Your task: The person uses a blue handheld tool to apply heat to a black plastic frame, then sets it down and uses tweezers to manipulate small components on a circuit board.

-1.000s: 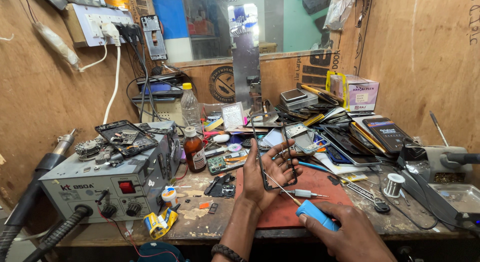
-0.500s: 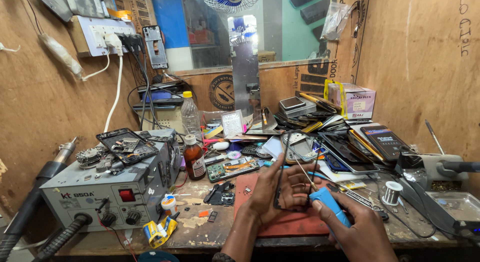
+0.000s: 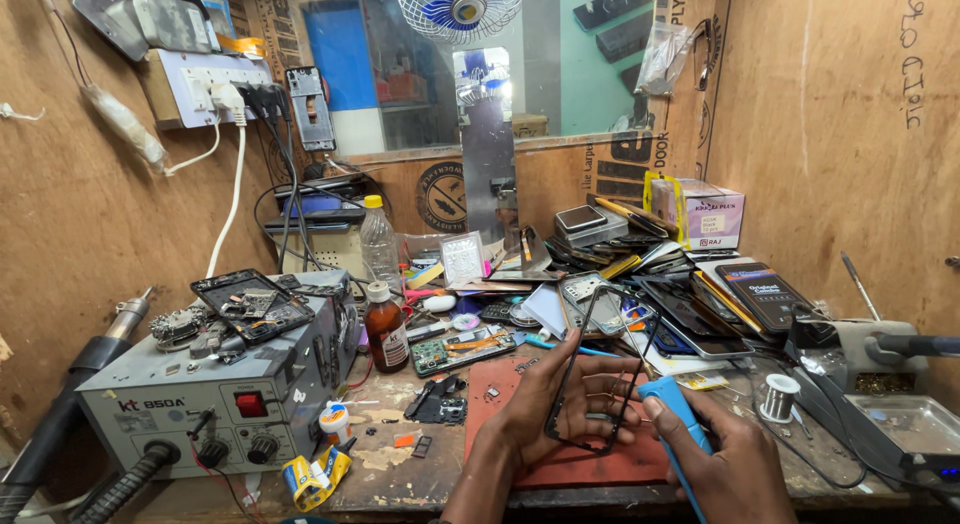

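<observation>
My left hand [image 3: 545, 409] holds a thin black phone frame [image 3: 598, 369] upright above a red work mat [image 3: 600, 462]; its fingers wrap the lower left edge. My right hand [image 3: 725, 464] grips a blue-handled tool [image 3: 678, 419], whose top end touches the frame's lower right side. Both hands are low in the middle of the view, over the mat.
A grey rework station [image 3: 215, 389] with knobs stands at the left, a brown bottle [image 3: 385, 329] beside it. A circuit board [image 3: 462, 349] lies behind the mat. Phones and screens [image 3: 690, 294] pile up at the right, near a solder spool [image 3: 778, 396].
The left hand has turned and lowered the frame toward the mat. The right hand has brought the blue tool up and left until it meets the frame. The camera has tilted.
</observation>
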